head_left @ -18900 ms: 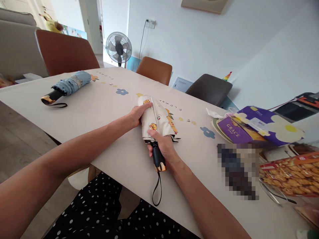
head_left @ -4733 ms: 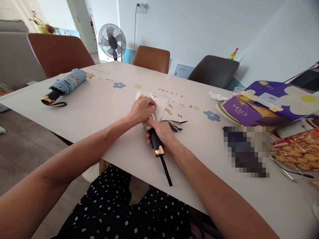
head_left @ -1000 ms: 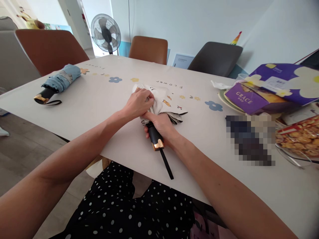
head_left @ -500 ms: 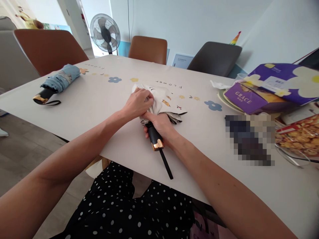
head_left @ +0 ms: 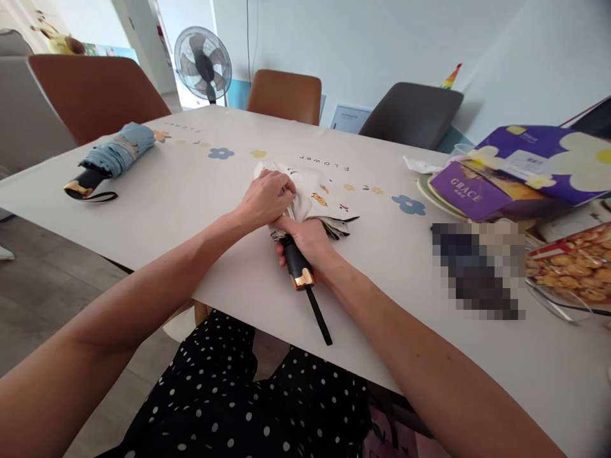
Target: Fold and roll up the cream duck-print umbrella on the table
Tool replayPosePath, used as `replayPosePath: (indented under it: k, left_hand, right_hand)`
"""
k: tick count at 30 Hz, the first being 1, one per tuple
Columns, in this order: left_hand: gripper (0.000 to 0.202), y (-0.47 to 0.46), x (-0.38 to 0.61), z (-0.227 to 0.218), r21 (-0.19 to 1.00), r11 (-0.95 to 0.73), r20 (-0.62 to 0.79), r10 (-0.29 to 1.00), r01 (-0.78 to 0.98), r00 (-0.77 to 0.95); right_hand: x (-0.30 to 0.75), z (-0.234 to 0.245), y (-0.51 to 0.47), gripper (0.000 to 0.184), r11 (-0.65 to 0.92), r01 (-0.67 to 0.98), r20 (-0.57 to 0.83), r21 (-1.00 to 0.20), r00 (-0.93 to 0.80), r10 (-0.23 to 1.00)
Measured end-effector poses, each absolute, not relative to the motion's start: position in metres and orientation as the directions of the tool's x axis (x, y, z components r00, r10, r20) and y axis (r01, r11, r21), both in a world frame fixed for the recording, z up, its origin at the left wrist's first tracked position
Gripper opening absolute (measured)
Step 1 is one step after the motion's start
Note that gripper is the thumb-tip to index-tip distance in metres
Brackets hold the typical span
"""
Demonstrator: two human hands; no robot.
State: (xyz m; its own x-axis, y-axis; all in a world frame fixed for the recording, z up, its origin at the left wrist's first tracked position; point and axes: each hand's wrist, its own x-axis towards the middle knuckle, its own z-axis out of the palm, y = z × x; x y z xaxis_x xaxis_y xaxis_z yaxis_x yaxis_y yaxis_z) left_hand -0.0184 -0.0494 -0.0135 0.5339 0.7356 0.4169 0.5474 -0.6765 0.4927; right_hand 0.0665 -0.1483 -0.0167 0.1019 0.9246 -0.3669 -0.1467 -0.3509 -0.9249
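Note:
A white folding umbrella (head_left: 324, 197) with small printed figures lies on the table in front of me, its canopy loosely gathered. Its black handle with a gold end points toward me, and a black wrist strap (head_left: 319, 315) trails from it. My left hand (head_left: 267, 198) is closed on the canopy folds, on the left side. Around the base of the canopy, just above the handle, my right hand (head_left: 308, 240) is wrapped. The right fingers are partly hidden under the umbrella. To the left lies a folded light-blue umbrella (head_left: 121, 149) with a black and gold handle.
A purple box (head_left: 472, 187) sits on plates at the right, with a snack package (head_left: 573, 261) and a pixelated dark patch (head_left: 472, 270) nearer me. Chairs (head_left: 285, 95) line the far side of the white table (head_left: 191, 210). A fan (head_left: 204, 65) stands behind.
Almost nothing differs. Both hands keep their hold on the white umbrella, and the whole view has shifted very slightly.

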Motion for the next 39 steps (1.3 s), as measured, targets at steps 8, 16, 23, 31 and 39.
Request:
replayPosePath:
  k: [8,16,23,31,39]
  left_hand:
    - [0.018,-0.0527,-0.0185,-0.0105,0.518,-0.651,0.392,0.757,0.554,0.523]
    - [0.021,-0.052,-0.0186,-0.0141,0.548,-0.586,0.367,0.81,0.597,0.457]
    - [0.02,-0.0522,-0.0185,-0.0142,0.565,-0.559,0.34,0.828,0.606,0.446]
    - [0.019,-0.0527,-0.0186,-0.0135,0.581,-0.556,0.34,0.829,0.594,0.444]
    - [0.02,-0.0528,-0.0191,-0.013,0.638,-0.523,0.311,0.847,0.565,0.431]
  right_hand:
    - [0.0642,-0.0143,-0.1485,0.015,-0.354,-0.145,-0.374,-0.924,0.139,0.917]
    - [0.0646,-0.0172,-0.1483,0.014,-0.322,-0.165,-0.345,-0.932,0.143,0.928]
    - [0.0652,-0.017,-0.1477,0.015,-0.328,-0.162,-0.35,-0.931,0.136,0.927]
    - [0.0653,-0.0179,-0.1478,0.015,-0.309,-0.17,-0.332,-0.936,0.129,0.934]
    - [0.0648,-0.0195,-0.1479,0.02,-0.272,-0.207,-0.304,-0.94,0.143,0.942]
